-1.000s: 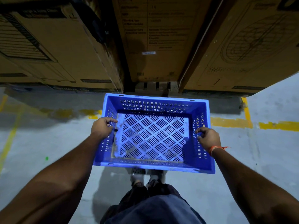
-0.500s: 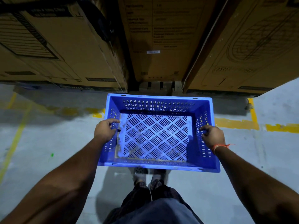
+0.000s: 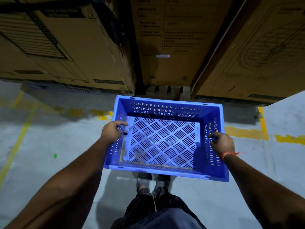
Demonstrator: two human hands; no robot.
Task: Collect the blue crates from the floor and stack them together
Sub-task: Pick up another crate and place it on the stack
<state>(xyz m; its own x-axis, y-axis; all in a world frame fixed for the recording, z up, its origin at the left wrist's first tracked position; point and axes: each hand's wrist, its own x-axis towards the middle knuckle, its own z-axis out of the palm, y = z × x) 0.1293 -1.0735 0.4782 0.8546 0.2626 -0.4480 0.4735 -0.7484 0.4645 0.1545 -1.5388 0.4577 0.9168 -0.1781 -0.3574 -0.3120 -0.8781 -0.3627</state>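
Note:
One blue slotted plastic crate (image 3: 165, 103) hangs in front of me above the grey floor, empty, its lattice bottom visible. My left hand (image 3: 112, 131) grips its left rim, fingers curled over the wall. My right hand (image 3: 222, 142), with an orange thread at the wrist, grips the right rim the same way. No other blue crate shows in the head view.
Large cardboard cartons (image 3: 71, 47) stand in a row just beyond the crate, one straight ahead (image 3: 173, 38) and one at the right (image 3: 264, 55). Worn yellow lines (image 3: 245, 133) mark the concrete floor. My feet (image 3: 153, 184) are below the crate.
The crate, held by both hands, has shifted slightly right and lower in view as the cartons loom a little closer. The grips are unchanged.

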